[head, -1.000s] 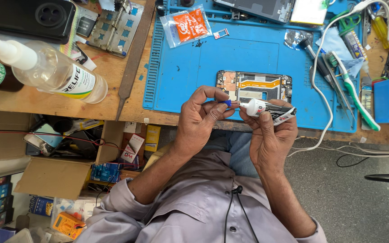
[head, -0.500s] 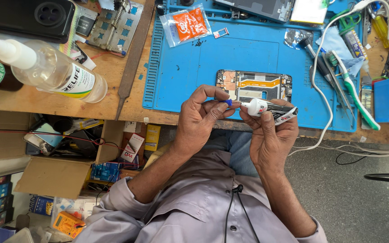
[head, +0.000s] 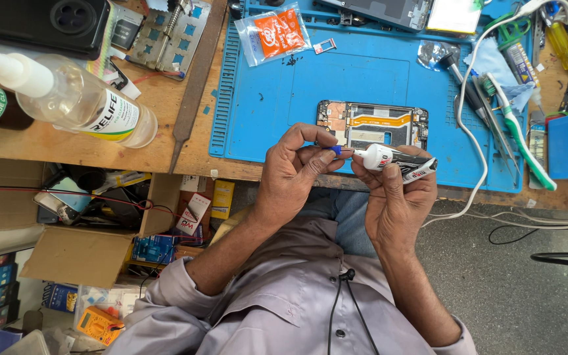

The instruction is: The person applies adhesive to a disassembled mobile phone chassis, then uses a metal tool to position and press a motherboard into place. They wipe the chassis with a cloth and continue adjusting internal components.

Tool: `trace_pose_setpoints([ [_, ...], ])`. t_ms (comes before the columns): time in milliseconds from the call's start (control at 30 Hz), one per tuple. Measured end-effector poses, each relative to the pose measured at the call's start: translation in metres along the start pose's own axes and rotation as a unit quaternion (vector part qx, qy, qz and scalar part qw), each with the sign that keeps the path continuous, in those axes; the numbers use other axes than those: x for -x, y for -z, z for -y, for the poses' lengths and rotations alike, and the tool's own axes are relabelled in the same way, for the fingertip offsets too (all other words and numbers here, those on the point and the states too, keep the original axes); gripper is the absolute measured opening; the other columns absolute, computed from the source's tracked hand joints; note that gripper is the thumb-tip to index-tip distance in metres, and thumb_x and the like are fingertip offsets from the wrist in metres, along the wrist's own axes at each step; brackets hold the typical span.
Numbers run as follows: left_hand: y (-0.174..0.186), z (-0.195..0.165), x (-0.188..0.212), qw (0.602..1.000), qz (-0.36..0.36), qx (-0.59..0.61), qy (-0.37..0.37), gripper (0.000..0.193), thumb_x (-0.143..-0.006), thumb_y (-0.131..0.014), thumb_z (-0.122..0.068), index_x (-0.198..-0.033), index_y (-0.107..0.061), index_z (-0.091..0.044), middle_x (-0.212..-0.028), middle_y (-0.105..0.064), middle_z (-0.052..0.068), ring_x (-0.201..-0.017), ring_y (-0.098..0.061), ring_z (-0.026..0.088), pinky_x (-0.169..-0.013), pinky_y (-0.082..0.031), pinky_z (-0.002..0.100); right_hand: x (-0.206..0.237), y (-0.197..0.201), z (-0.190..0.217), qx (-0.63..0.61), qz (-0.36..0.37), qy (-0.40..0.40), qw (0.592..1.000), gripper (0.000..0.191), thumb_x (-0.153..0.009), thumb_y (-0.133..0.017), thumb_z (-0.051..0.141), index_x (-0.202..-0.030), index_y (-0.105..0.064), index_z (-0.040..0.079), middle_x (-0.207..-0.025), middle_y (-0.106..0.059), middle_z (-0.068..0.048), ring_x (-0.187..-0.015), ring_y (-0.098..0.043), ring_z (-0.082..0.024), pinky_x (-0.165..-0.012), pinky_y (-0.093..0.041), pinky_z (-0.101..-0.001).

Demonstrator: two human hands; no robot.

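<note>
Blue mat (head: 258, 112) on the surface bears an opened phone (head: 373, 123); beside it, right hand (head: 396, 197) grips a glue tube (head: 396, 160), left hand (head: 290, 174) fingers pinching its blue cap (head: 336, 150).

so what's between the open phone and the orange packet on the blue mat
Head view: just bare blue mat lies between the open phone and the orange packet, apart from a few tiny dark specks near the packet.

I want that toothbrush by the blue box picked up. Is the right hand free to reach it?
Probably not yet: the right hand is gripping the glue tube, whose blue tip the left hand pinches. The green and white toothbrush itself lies uncovered on the blue mat.
</note>
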State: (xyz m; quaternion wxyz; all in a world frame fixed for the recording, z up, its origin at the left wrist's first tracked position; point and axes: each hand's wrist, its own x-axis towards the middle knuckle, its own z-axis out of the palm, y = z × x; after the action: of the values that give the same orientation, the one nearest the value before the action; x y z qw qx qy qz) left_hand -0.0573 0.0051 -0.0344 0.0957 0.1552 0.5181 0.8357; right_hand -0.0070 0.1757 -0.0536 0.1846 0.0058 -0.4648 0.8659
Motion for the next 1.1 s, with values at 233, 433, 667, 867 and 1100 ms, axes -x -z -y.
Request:
trace_pose_setpoints([
  [233,0.001,0.001,0.000,1.000,0.002,-0.010,-0.004,0.017,-0.108,-0.057,-0.002,-0.124,-0.054,0.004,-0.119,-0.064,0.012,-0.118,-0.071,0.022,-0.101,-0.063,0.033,0.000,0.000,-0.001,-0.004,-0.004,-0.002,1.000,0.029,-0.108,-0.063,0.007,-0.133,-0.050,0.004,-0.123,-0.069,-0.019,-0.114,-0.073,-0.030,-0.099,-0.065,-0.0476],
  [433,0.003,0.004,0.001,1.000,0.009,-0.005,-0.009,0.018,-0.109,-0.057,-0.003,-0.125,-0.054,0.003,-0.122,-0.064,0.012,-0.119,-0.071,0.022,-0.103,-0.062,0.034,0.003,0.001,-0.002,-0.018,-0.004,0.001,1.000,0.029,-0.110,-0.064,0.007,-0.134,-0.050,0.004,-0.123,-0.069,-0.018,-0.115,-0.073,-0.029,-0.100,-0.065,-0.0484],
  [667,0.004,0.006,0.001,1.000,0.014,0.008,-0.007,0.018,-0.109,-0.057,-0.003,-0.125,-0.054,0.004,-0.122,-0.064,0.011,-0.120,-0.070,0.022,-0.104,-0.062,0.035,0.003,0.000,-0.001,-0.005,-0.002,0.003,1.000,0.028,-0.109,-0.064,0.008,-0.134,-0.051,0.003,-0.121,-0.070,-0.019,-0.113,-0.074,-0.031,-0.099,-0.065,-0.0487],
  [867,0.002,0.002,0.000,1.000,0.014,0.013,-0.006,0.018,-0.108,-0.058,-0.004,-0.125,-0.054,0.004,-0.121,-0.065,0.011,-0.118,-0.071,0.020,-0.104,-0.062,0.033,0.003,-0.001,0.000,-0.011,-0.005,-0.001,1.000,0.030,-0.107,-0.064,0.008,-0.133,-0.050,0.004,-0.122,-0.070,-0.020,-0.113,-0.074,-0.030,-0.098,-0.065,-0.0483],
  [1100,0.009,-0.026,-0.004,0.965,0.016,-0.258,-0.040,0.013,-0.096,-0.073,0.002,-0.108,-0.067,0.000,-0.109,-0.067,0.005,-0.102,-0.073,0.012,-0.088,-0.065,0.027,-0.006,0.009,0.012,0.157,0.089,0.094,0.979,0.028,-0.106,-0.072,0.010,-0.127,-0.055,0.002,-0.118,-0.071,-0.019,-0.113,-0.073,-0.026,-0.095,-0.063,-0.0417],
])
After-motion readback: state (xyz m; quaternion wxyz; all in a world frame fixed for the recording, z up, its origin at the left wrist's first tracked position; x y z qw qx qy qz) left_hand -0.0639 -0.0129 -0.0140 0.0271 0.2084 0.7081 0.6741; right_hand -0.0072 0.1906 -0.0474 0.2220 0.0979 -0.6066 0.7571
